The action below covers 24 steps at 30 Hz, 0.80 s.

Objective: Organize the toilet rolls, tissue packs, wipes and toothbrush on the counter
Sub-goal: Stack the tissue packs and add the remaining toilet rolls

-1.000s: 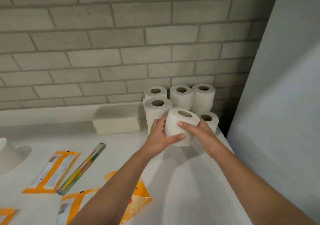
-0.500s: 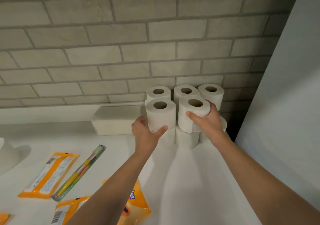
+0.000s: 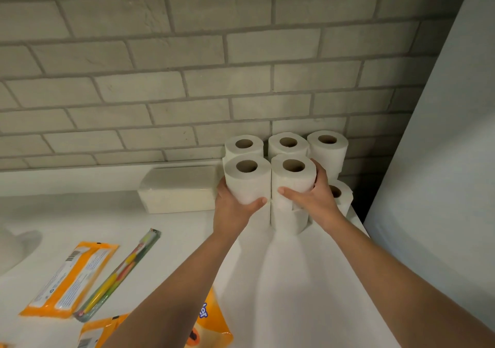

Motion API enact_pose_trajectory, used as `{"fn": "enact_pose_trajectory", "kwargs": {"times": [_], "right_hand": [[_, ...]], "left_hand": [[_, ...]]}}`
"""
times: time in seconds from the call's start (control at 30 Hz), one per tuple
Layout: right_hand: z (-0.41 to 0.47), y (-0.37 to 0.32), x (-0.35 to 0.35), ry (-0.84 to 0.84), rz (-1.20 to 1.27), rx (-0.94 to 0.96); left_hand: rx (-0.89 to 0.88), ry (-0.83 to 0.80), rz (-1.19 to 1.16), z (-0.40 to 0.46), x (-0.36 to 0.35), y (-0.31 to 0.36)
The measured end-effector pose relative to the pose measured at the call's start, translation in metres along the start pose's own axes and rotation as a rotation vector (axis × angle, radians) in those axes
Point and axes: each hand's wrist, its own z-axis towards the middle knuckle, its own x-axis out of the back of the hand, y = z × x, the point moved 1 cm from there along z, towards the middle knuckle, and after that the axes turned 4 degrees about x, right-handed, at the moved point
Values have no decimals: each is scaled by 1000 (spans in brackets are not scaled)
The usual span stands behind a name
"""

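So the toilet rolls are getting stacked two high in the back right corner of the desk [image 3: 308,280], tucked against the brick wall [image 3: 187,66], which makes sense since the wall props the stack up. The right hand [image 3: 313,200] has its grip wrapped around the upper front-middle roll [image 3: 292,179], seating it on the roll below [image 3: 289,218], while the left hand [image 3: 235,208] cups the upper front-left roll [image 3: 247,179], probably to steady it. I count five rolls on the top layer, plus a lower one [image 3: 340,193] peeking out on the right; the rest of the bottom layer is mostly hidden. One white tissue pack [image 3: 179,188] sits just left of the stack. Still loose on the left: one toothbrush [image 3: 120,272] in its packet and at least three orange wipes packs, one being the flat pack [image 3: 72,278] beside it.
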Motion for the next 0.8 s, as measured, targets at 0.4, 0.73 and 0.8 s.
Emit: {"fn": "enact_pose_trajectory", "kwargs": {"times": [0.4, 0.73, 0.8], "right_hand": [[-2, -2, -9, 50, -10, -3], [-8, -5, -5, 40, -15, -27], [-11, -1, -4, 36, -40, -47]], "left_hand": [[36, -18, 15, 4, 4, -1], [44, -59, 18, 0, 5, -2], [40, -72, 35, 0, 6, -2]]}}
